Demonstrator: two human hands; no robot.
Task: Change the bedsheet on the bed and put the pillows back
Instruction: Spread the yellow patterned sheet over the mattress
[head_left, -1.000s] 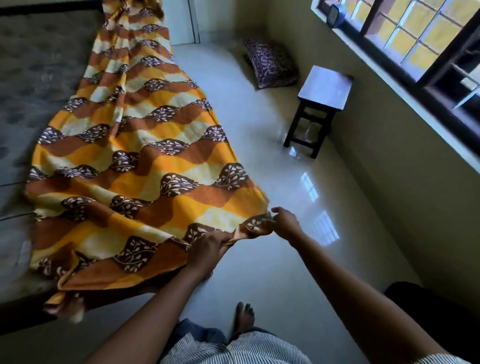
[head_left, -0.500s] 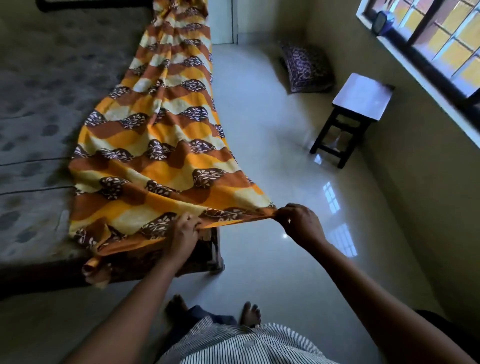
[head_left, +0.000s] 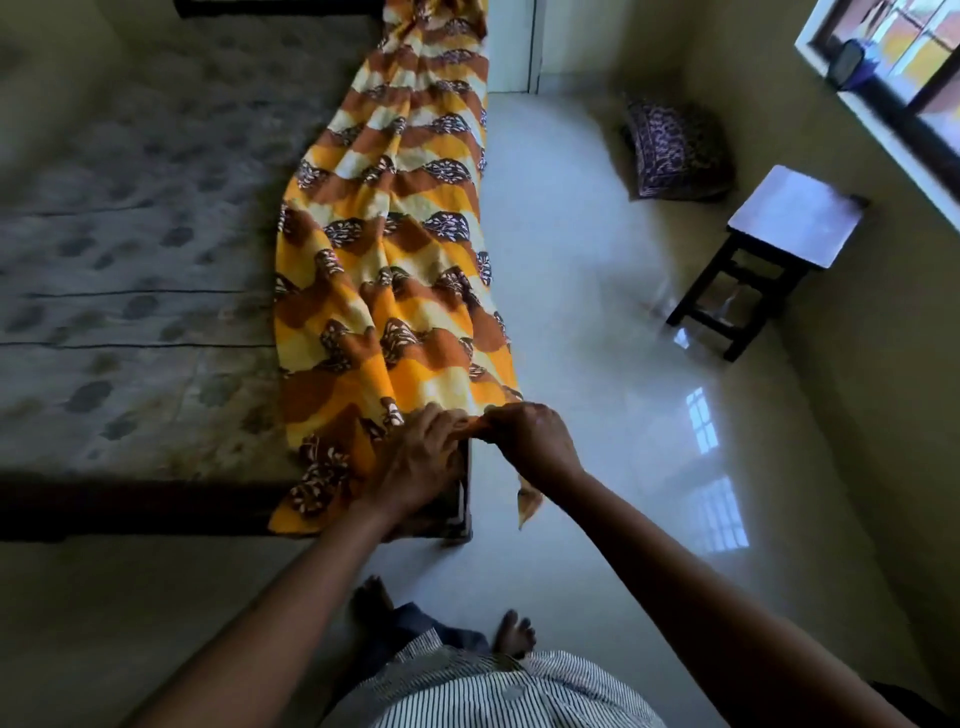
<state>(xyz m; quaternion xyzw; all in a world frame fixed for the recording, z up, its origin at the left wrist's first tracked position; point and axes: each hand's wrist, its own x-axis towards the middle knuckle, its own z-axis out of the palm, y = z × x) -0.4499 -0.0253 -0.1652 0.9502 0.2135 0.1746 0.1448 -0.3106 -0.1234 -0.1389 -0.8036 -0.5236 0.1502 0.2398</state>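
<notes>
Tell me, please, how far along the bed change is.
Done: the mattress is stripped bare. In hand: left hand and right hand hold the near end of the sheet, bunched along one side. Left: spreading it and bringing the pillow back from the floor.

Thin-striped white shirt (head_left: 493, 691), dark blue trousers (head_left: 415, 626), bare feet (head_left: 514, 631), bare forearms (head_left: 691, 561).

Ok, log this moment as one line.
bedsheet: bunched along bed edge | left hand: grips bedsheet end | right hand: grips bedsheet end | mattress: mostly bare | pillow: on floor
</notes>
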